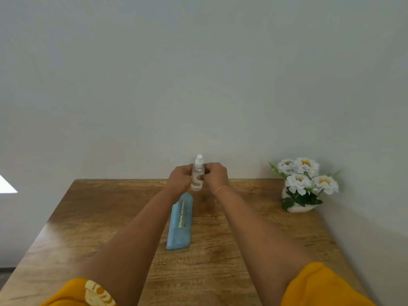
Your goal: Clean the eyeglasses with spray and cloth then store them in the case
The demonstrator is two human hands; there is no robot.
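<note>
Both hands are wrapped around the spray bottle (197, 176), left hand (180, 178) and right hand (215, 176) pinching it upright over the table's (88, 217) far edge. Blue case (180, 221) lies just below. Can't see the glasses anywhere, so spraying now probably just wets the wood.

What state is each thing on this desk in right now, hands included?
Spray bottle: upright, held between both hands, white nozzle on top.
Blue case: lying flat on the wooden table, appears closed.
Left hand: closed around the bottle.
Right hand: gripping the bottle.
Flower pot: upright, untouched.
Eyeglasses: not visible.
</note>
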